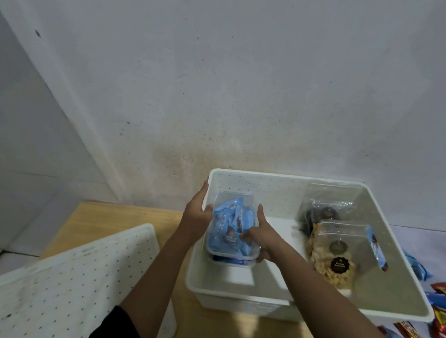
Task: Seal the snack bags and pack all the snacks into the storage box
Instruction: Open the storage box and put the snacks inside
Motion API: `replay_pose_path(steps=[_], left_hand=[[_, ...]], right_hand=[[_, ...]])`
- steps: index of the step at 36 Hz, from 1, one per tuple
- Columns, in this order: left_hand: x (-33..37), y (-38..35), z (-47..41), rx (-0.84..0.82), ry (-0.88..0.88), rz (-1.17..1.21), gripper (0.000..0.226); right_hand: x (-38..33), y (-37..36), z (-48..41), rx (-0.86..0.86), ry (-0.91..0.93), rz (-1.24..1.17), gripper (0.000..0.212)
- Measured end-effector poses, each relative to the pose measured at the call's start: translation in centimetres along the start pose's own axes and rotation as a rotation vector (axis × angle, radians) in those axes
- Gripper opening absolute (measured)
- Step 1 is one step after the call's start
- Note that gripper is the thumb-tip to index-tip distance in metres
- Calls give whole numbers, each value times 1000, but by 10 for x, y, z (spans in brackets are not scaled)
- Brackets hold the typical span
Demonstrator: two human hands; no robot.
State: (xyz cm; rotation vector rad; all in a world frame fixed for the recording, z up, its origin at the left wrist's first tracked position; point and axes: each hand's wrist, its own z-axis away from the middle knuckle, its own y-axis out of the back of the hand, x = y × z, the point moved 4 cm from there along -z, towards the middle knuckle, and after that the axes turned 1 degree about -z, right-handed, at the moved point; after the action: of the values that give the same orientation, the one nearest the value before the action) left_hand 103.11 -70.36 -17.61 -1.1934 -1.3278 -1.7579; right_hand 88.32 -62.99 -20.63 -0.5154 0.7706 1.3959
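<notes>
A white storage box (290, 180) with dotted walls stands on the wooden table. Inside its left end, both hands hold a clear plastic container (226, 253) filled with blue snack packets (232, 228). It sits on top of another container (232, 261) with blue packets. My left hand (198, 215) grips its left side and my right hand (260, 234) grips its right side. At the box's right end lie a clear zip bag of pale crackers (335, 253), a clear bag of dark snacks (320, 212) and a blue packet (377, 247).
The box's white dotted lid (69, 276) lies at the left on the wooden table (251, 336). Loose red and blue snack packets (442, 316) lie outside the box at the right edge. A plain wall stands right behind the box.
</notes>
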Motion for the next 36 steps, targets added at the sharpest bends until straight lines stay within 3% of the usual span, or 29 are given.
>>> replay_pose_path(steps=[12, 21, 25, 30, 36], left_hand=[[10, 4, 4, 45, -39, -11, 59], [21, 6, 12, 105, -50, -262, 42], [32, 0, 11, 133, -53, -473, 49], [93, -40, 23, 143, -154, -385, 46], [171, -147, 68, 136, -321, -225, 40]], right_hand=[[-1, -3, 5, -37, 87, 87, 97], [-1, 19, 35, -70, 195, 184, 92], [-11, 64, 57, -7, 256, 150, 83], [-24, 142, 99, 112, 434, 85, 73], [2, 257, 159, 269, 579, 69, 61]])
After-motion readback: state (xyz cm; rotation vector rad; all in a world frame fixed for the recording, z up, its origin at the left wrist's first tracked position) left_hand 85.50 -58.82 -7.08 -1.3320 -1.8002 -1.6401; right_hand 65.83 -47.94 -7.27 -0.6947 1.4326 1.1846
